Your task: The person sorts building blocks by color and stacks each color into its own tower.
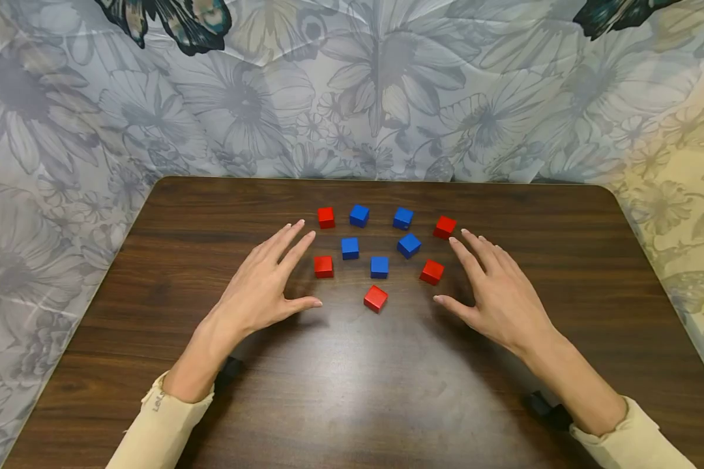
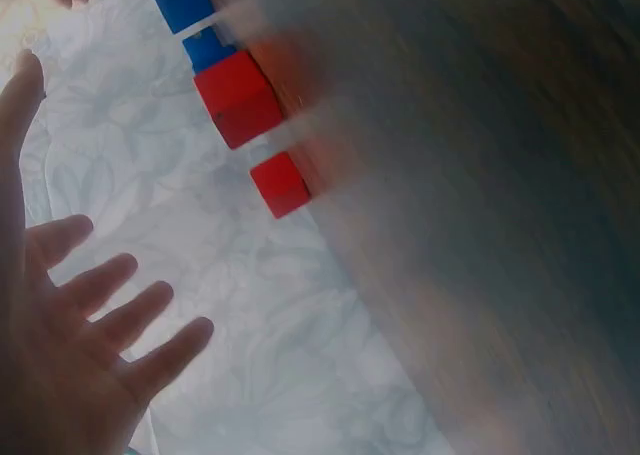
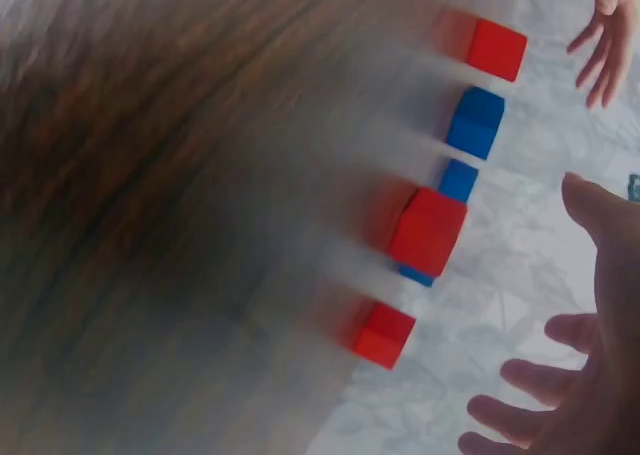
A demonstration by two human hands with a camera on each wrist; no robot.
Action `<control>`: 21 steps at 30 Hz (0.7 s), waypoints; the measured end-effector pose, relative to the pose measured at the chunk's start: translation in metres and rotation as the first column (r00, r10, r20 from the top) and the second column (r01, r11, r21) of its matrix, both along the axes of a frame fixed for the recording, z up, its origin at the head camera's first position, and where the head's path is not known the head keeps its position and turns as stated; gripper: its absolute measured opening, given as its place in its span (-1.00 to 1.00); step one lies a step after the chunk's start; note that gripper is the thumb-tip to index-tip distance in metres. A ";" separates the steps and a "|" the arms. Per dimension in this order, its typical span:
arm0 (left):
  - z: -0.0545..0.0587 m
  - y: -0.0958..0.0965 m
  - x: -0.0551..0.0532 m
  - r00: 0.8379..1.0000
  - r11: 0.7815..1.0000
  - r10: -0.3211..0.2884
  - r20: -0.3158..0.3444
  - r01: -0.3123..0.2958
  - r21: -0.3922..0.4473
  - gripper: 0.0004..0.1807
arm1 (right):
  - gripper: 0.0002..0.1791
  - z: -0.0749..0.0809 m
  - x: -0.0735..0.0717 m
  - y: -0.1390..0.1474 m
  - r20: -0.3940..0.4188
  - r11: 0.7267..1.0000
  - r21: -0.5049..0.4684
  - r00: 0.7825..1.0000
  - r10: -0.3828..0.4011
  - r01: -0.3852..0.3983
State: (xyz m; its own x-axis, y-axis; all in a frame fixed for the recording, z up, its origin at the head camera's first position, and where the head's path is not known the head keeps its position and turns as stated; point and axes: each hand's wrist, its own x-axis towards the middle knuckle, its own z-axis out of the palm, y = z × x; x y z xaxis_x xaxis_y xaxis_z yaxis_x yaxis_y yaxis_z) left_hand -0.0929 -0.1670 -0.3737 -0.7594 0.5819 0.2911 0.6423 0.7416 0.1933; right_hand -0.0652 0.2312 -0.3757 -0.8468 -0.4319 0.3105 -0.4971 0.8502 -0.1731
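Observation:
Several red and blue cubes lie spread between two hands on a dark wooden table. My left hand, fingers spread and holding nothing, hovers left of the group, nearest a red cube and the back-left red cube. On the other side my right hand is spread too, its fingertips close to the back-right red cube and its thumb near another red cube. Blue cubes, such as the middle one, sit inside the group. Closest to the front lies a single red cube.
The wooden table has rounded far corners. Behind it hangs a floral cloth with dark butterfly prints. Dark straps show under the wrists, beside pale yellow sleeves.

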 end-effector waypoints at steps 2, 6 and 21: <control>0.000 0.003 0.000 1.000 0.999 -0.025 -0.011 0.025 0.025 0.19 | 0.03 -0.001 0.001 -0.002 -0.006 1.000 -0.018 1.000 0.012 -0.012; -0.001 0.009 -0.002 0.997 0.993 -0.077 -0.019 0.078 0.085 0.12 | 0.01 -0.002 0.002 -0.007 -0.022 0.996 -0.081 0.999 0.037 -0.039; -0.007 0.032 -0.012 0.959 0.914 -0.258 0.118 0.203 0.350 -0.29 | -0.09 -0.005 0.010 -0.033 0.005 0.978 -0.202 0.998 0.058 -0.056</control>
State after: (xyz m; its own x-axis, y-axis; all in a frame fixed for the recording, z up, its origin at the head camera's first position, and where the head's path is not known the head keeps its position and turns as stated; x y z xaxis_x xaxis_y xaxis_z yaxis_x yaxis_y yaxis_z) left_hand -0.1050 -0.1354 -0.3803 -0.6678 0.6373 0.3846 0.7281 0.4520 0.5152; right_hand -0.0553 0.1986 -0.3810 -0.8265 -0.4088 0.3870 -0.5407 0.7676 -0.3440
